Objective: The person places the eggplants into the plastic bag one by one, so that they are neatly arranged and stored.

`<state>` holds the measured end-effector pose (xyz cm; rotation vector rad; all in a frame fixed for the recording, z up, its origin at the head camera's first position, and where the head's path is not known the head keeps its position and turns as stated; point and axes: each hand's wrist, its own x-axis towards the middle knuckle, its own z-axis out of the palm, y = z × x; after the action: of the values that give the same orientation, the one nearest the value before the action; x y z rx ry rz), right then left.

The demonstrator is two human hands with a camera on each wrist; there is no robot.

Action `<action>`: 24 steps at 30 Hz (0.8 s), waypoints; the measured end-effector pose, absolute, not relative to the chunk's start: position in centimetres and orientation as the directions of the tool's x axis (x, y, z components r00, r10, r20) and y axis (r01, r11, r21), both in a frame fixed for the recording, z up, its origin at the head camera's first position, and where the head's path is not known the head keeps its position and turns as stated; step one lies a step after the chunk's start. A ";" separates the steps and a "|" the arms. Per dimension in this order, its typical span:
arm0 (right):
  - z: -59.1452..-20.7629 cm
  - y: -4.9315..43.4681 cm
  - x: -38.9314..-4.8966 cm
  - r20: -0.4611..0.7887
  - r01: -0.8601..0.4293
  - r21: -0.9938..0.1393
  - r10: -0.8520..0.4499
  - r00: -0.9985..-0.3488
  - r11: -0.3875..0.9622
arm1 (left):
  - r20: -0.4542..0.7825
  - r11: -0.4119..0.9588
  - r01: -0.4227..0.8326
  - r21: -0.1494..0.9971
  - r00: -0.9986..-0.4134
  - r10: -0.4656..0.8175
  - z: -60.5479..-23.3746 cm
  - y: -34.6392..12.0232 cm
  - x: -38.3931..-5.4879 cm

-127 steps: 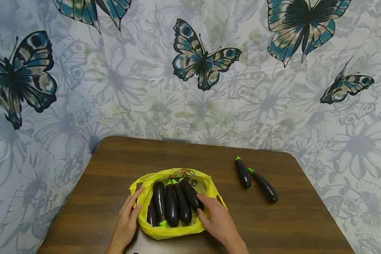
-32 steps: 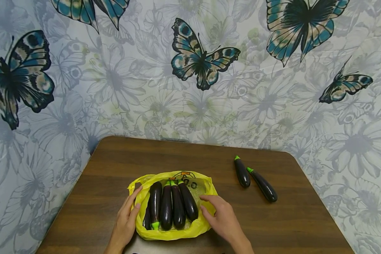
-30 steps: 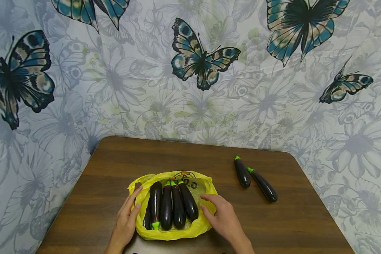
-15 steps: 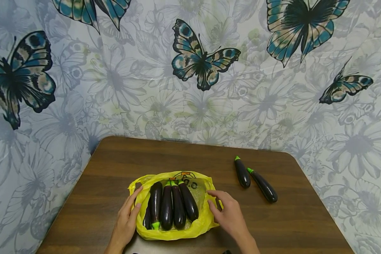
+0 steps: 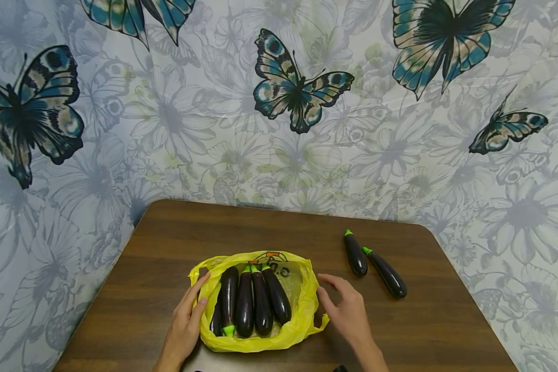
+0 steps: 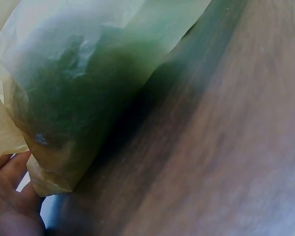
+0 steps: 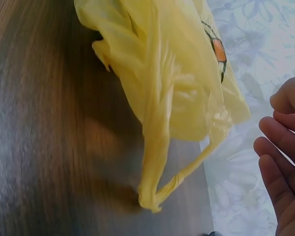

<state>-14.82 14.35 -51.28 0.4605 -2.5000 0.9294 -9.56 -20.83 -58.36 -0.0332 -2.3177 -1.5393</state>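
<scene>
A yellow plastic bag stands wide-mouthed on the table, with several glossy dark eggplants lying side by side inside. My left hand rests against the bag's left rim, its fingers fairly straight. In the left wrist view part of that hand shows beside the thin bag film. Just off the bag's right side is my right hand, fingers loosely bent and holding nothing. The right wrist view shows those fingers apart from the bag, whose loop handle droops to the table.
Two more eggplants, one nearer the back and one to its right, lie on the brown wooden table. Behind the table hangs a butterfly-patterned wall covering. A small dark object pokes in at the bottom edge.
My right hand was on the rightmost eggplant in the bag; it then came off and drew rightward, out past the bag's rim. The eggplants inside shifted slightly left. My left hand stayed put.
</scene>
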 end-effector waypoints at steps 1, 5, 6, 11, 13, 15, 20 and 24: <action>-51.3 14.5 -14.9 0.509 -0.446 -0.533 -0.148 -0.848 0.719 | 0.310 0.407 0.218 0.887 -0.934 -0.175 -58.4 -20.8 -9.6; -51.6 15.0 -15.1 0.531 -0.446 -0.552 -0.115 -0.839 0.705 | 0.318 0.406 0.226 0.885 -0.932 -0.176 -58.4 -20.8 -9.6; -51.7 15.1 -15.1 0.531 -0.441 -0.560 -0.104 -0.841 0.702 | 0.319 0.404 0.227 0.886 -0.931 -0.176 -58.4 -20.7 -9.6; -52.3 15.6 -15.2 0.520 -0.399 -0.604 -0.038 -0.854 0.690 | 0.343 0.407 0.252 0.878 -0.924 -0.168 -58.3 -20.7 -9.6; -52.5 15.9 -15.3 0.526 -0.393 -0.614 -0.016 -0.850 0.684 | 0.356 0.408 0.265 0.874 -0.920 -0.164 -58.2 -20.7 -9.5; -52.7 16.1 -15.4 0.539 -0.394 -0.620 0.003 -0.842 0.679 | 0.361 0.406 0.270 0.873 -0.918 -0.166 -58.0 -20.7 -9.5; -52.8 17.0 -15.6 0.560 -0.389 -0.636 0.053 -0.827 0.666 | 0.366 0.402 0.273 0.874 -0.914 -0.175 -57.9 -20.7 -9.5; -52.9 17.7 -15.7 0.541 -0.350 -0.668 0.104 -0.835 0.657 | 0.357 0.413 0.259 0.873 -0.917 -0.180 -58.0 -20.7 -9.5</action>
<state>-15.73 17.65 -52.86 0.1905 -2.3251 1.0949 -9.48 -20.74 -58.02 -0.0677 -2.2772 -1.5110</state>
